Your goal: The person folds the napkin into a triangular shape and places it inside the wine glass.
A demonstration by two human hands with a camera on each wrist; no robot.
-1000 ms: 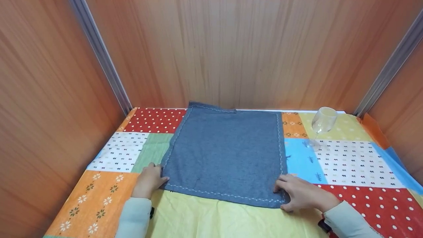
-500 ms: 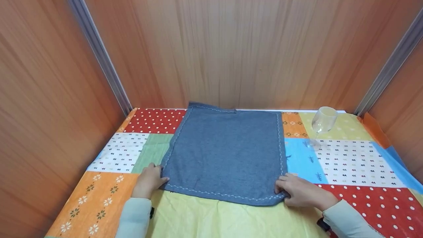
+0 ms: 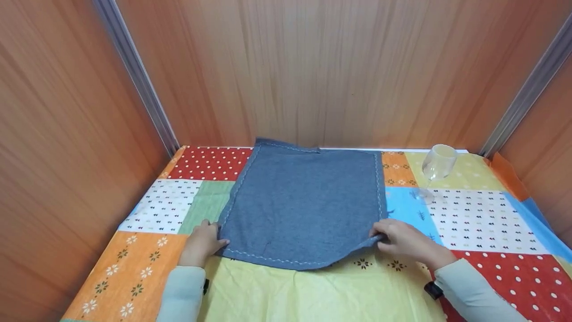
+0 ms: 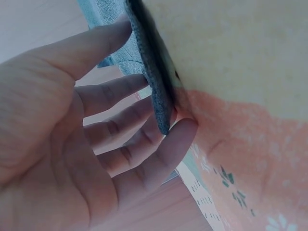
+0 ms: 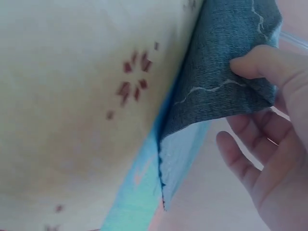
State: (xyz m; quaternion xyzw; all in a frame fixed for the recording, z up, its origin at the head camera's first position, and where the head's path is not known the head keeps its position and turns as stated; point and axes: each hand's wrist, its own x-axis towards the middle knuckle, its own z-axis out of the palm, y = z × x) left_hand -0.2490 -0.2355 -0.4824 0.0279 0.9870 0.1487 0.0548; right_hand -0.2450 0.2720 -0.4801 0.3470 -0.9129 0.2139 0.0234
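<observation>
While our two hands work at its near edge, the square blue-grey cloth with white zigzag stitching (image 3: 304,205) lies spread in the middle of the counter (image 3: 286,290), which is covered by a patchwork oilcloth of yellow, orange, red and blue squares. Its far edge reaches the wooden back wall (image 3: 321,67).

Our right hand (image 3: 404,243) has the near right corner pinched between thumb and fingers and raised off the counter, so the hem curls up and the yellow patch shows beneath it; the right wrist view confirms the thumb on top of the folded corner, other fingers loose below. Our left hand (image 3: 201,245) sits at the near left corner. In the left wrist view its fingers (image 4: 115,91) are nearly straight and the cloth edge rests against them, so this grip is relaxed, touching rather than clasping.

We judge the cloth light, soft and limp: it sags where lifted and should drape freely, so the stitched corners are the best places to take hold.

A clear stemmed wine glass (image 3: 435,170) stands upright to the far right, well apart from the cloth, and looks fragile.
</observation>
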